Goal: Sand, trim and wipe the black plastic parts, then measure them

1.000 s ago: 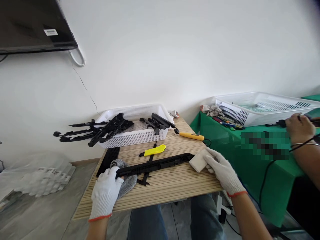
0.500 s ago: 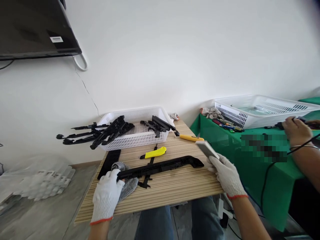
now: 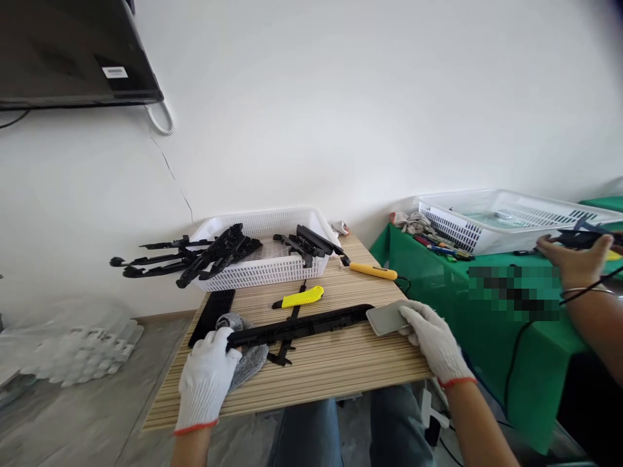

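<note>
A long, slender black part (image 3: 302, 327) with a ridged, uneven surface stretches sideways over the wood-grain desk (image 3: 341, 373), its right end slightly farther from the wearer than its left. The left end is gripped in the gloved left hand (image 3: 207, 376). Near the right end its upper edge curves, and the tip is hidden behind a flat, pale grey pad (image 3: 388, 318). This pad is roughly rectangular with rounded corners, its broad face visible, its right side pinched by the gloved right hand (image 3: 433, 334).

Two gloved hands (image 3: 204, 376) (image 3: 435, 337), two baskets (image 3: 263, 274) (image 3: 499, 241), one yellow cutter (image 3: 302, 297).
</note>
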`<control>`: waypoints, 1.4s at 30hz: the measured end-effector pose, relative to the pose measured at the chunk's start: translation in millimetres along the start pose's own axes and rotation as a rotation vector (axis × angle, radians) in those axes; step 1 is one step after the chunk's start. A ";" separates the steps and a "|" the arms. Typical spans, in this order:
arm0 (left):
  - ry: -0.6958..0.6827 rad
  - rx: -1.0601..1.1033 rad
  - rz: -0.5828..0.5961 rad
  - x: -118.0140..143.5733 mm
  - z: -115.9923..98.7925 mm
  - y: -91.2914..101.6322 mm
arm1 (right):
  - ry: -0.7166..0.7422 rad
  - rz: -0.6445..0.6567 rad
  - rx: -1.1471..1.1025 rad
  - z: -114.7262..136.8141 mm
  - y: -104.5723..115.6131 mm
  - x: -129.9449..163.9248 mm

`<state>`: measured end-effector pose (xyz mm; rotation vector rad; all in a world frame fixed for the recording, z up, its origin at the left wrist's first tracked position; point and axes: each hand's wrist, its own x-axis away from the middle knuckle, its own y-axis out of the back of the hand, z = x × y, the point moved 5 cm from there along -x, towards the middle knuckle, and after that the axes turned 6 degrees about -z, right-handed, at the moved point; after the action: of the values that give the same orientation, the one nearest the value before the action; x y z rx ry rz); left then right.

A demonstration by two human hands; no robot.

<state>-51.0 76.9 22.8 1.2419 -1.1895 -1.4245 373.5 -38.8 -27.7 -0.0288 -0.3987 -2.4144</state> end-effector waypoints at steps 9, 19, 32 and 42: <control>-0.014 0.005 -0.038 -0.9 0.5 -1.1 | 0.161 -0.054 0.142 -8.3 -2.7 -12.9; -0.020 0.007 -0.037 1.1 -2.1 0.1 | 0.145 -0.049 0.079 4.3 -3.9 -6.1; 0.019 0.025 -0.008 0.4 -1.7 1.5 | 0.077 -0.015 -0.045 3.9 -3.5 -1.1; 0.001 0.006 -0.007 0.7 -3.1 1.8 | 0.167 -0.004 -0.126 3.9 -3.4 0.8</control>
<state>-47.9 75.7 24.3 1.2515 -1.1906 -1.4261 370.4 -35.7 -24.7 0.1171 -0.1698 -2.4205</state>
